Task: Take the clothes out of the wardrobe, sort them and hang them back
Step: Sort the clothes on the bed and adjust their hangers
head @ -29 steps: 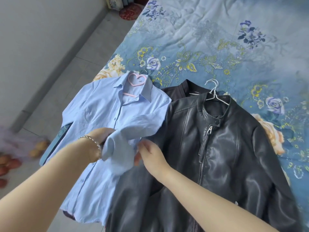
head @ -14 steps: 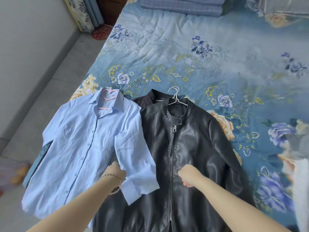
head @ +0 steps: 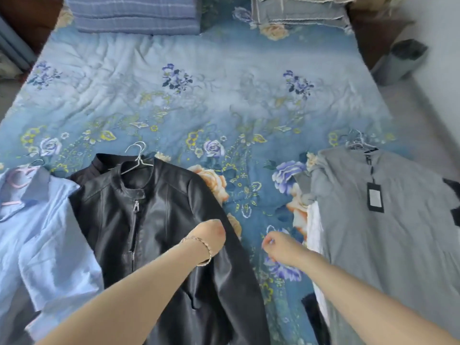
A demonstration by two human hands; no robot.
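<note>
1. Both hands are being shown further right than half a second ago. The left hand (head: 210, 234) is now being seen off the light blue shirt (head: 37, 232) and over the far sleeve of the black leather jacket (head: 154, 215). The right hand (head: 280, 247) is being seen off the jacket and above the bedspread (head: 224, 108).
2. Its fingers are being hidden behind the wrist, so the left hand's grip cannot be told; a bracelet (head: 201, 247) is being worn there.
3. The right hand's fingers are being held loosely curled, with nothing in them, between the jacket and a grey garment (head: 378, 245).
4. All three garments are being left lying flat on the bed. The shirt is lying on a pink hanger (head: 17, 179) at the left. The jacket is lying just beside it on a white hanger (head: 138, 158). The grey garment, bearing a black tag (head: 375, 197), is lying well apart at the right.
</note>
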